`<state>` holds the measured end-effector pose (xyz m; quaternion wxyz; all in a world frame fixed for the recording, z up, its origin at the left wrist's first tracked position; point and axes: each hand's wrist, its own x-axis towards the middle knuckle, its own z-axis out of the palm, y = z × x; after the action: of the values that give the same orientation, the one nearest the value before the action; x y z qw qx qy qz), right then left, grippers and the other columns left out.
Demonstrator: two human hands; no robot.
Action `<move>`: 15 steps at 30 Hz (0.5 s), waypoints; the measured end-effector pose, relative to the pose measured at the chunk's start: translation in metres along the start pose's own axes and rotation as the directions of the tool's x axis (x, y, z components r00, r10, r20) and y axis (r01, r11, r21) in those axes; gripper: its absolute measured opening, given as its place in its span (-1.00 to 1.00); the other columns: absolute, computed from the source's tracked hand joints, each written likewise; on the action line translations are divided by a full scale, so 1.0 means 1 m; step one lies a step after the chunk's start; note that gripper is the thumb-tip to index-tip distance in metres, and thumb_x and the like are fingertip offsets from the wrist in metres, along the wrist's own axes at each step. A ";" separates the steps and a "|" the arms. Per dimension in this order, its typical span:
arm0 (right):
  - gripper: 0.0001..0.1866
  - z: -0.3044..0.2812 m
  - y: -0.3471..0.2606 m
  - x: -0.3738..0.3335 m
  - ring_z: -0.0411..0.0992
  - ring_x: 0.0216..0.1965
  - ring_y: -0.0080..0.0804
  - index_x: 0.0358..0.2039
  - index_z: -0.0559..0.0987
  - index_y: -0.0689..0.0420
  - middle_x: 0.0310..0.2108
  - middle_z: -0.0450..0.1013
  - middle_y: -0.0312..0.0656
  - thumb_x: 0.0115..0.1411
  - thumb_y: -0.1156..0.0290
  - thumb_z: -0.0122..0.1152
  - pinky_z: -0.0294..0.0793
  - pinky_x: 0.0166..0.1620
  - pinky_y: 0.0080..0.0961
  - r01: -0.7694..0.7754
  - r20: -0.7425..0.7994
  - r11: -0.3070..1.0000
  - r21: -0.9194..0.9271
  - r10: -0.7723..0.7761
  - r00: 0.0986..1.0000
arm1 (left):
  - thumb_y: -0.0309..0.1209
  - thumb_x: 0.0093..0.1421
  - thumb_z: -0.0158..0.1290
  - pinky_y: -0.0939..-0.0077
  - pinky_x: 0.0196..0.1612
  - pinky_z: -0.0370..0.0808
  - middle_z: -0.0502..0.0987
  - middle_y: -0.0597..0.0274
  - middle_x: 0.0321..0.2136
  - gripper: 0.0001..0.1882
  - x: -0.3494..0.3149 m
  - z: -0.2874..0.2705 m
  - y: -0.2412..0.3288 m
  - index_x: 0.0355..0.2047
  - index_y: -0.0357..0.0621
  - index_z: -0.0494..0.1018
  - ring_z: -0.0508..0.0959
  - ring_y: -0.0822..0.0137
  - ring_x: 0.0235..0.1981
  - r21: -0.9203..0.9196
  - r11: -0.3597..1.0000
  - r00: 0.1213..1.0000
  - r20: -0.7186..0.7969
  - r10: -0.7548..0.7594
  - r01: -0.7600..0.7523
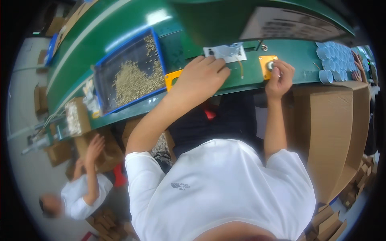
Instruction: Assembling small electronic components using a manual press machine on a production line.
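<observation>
My left hand (206, 75) reaches over the front of a white fixture (240, 57) on the green bench. Its fingers are bent downward and their tips are hidden, so what they hold cannot be made out. Beside its wrist, a yellow plate (171, 77) shows partly, covered by my forearm. To the right, my right hand (280, 79) is closed, thumb and fingertips at a round push button (271, 65) on a second yellow plate (263, 63). A thin yellowish wire (241, 69) lies between the two hands, running from the fixture toward the bench's front edge.
A blue-rimmed tray (163, 60) of small brass-coloured parts (134, 82) lies left. Stacked pale-blue cups (331, 60) stand right, above a large cardboard box (327, 132). A green machine housing (217, 20) overhangs the fixture. Another person (86, 193) works at lower left.
</observation>
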<state>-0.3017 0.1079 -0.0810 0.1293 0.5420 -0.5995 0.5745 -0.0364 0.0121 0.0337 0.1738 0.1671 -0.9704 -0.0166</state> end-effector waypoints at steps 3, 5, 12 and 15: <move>-0.87 -0.001 0.004 -0.004 0.50 -0.05 -0.20 -0.21 0.62 0.25 -0.11 0.58 -0.03 0.35 0.51 0.14 0.49 0.09 -0.34 -0.026 0.017 0.999 0.023 0.026 1.000 | -0.47 0.07 0.15 0.30 -0.13 0.53 0.57 0.23 -0.23 -0.81 -0.010 -0.004 -0.002 -0.26 -0.14 0.58 0.59 0.19 -0.21 -0.045 0.999 1.000 0.029 0.001 0.001; -0.86 0.000 0.006 -0.005 0.50 -0.04 -0.20 -0.19 0.62 0.27 -0.09 0.56 -0.01 0.36 0.51 0.12 0.49 0.10 -0.34 -0.042 0.031 0.997 0.059 0.041 0.999 | -0.47 0.04 0.14 0.31 -0.14 0.56 0.57 0.24 -0.23 -0.77 -0.018 -0.005 -0.005 -0.25 -0.17 0.58 0.60 0.20 -0.21 -0.094 0.995 0.999 0.006 0.041 -0.040; -0.85 -0.001 0.008 -0.007 0.51 -0.03 -0.20 -0.18 0.61 0.31 -0.07 0.54 -0.01 0.39 0.53 0.09 0.50 0.11 -0.34 -0.032 0.027 0.999 0.022 0.032 0.999 | -0.46 0.05 0.21 0.38 -0.16 0.62 0.62 0.22 -0.18 -0.76 -0.044 0.008 0.013 -0.23 -0.21 0.61 0.63 0.23 -0.16 -0.075 0.997 0.989 -0.143 -0.030 0.020; -0.84 0.000 0.009 -0.007 0.51 -0.03 -0.20 -0.18 0.61 0.31 -0.08 0.54 -0.01 0.39 0.52 0.09 0.50 0.11 -0.34 -0.043 0.005 0.999 0.033 0.043 0.999 | -0.44 0.05 0.25 0.40 -0.18 0.64 0.64 0.20 -0.17 -0.76 -0.054 0.015 0.020 -0.25 -0.22 0.62 0.65 0.23 -0.16 -0.039 0.999 0.970 -0.242 -0.030 0.021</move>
<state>-0.3056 0.1090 -0.0914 0.1070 0.5322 -0.6017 0.5859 -0.0007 0.0481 0.0035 0.2939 0.1770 -0.9392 -0.0157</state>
